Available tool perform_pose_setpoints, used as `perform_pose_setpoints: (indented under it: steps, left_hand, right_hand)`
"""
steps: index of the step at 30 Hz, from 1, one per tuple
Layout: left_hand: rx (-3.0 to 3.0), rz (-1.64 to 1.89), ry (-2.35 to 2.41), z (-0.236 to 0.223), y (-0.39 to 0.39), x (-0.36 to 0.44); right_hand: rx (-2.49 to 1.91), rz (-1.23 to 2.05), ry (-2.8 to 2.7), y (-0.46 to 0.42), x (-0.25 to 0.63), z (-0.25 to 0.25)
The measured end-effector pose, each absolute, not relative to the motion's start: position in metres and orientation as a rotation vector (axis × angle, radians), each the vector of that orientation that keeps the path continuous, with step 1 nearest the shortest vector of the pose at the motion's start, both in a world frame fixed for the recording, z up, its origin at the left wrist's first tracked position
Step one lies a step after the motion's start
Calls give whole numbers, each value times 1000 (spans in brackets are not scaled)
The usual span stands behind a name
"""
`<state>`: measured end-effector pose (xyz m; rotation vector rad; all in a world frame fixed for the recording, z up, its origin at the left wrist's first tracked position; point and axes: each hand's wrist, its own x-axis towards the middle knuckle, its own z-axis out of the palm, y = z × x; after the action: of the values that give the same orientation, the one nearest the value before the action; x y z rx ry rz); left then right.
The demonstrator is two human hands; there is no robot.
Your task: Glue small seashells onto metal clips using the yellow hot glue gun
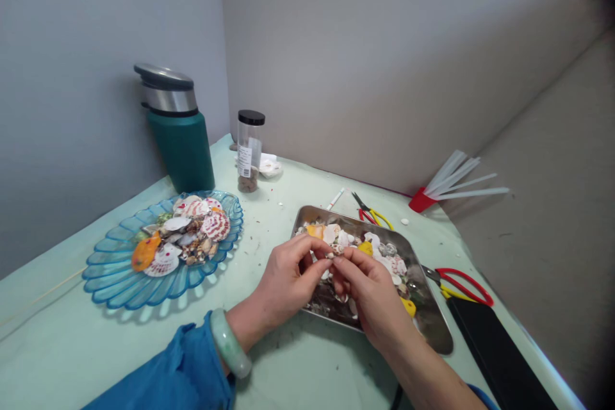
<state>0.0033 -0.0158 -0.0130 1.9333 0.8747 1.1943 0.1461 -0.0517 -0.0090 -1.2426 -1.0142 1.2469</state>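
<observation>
At the far left a scalloped blue glass plate (113, 269) holds sorted shells, white, red-striped and one orange. Behind it stand a dark green insulated flask with a steel lid (179, 134) and a clear plastic jar with a black cap (250, 150).

The left hand (288, 278), with a pale green jade bangle (229, 343) at the wrist and a blue sleeve (177, 375) behind it, curls its fingers narrowly, thumb and forefinger pinching a small pale shell (330, 255). The right hand (372, 298) meets it from the other side, fingertips closed on the same shell, just above a rectangular steel tray (435, 327) of mixed shells.

Beyond the tray lie small red-and-yellow snips (369, 211); at its right edge lie red-handled scissors (464, 285) and a black flat case (494, 352). Farther back, a red holder of white sticks (423, 200) lies on its side.
</observation>
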Motion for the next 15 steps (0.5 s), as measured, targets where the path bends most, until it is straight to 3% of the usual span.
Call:
perform_pose_setpoints:
  steps: [15]
  left_hand:
    - [1940, 1198, 883, -14, -15, 4]
  right_hand:
    - [-1241, 1249, -1011, -51, 147, -12]
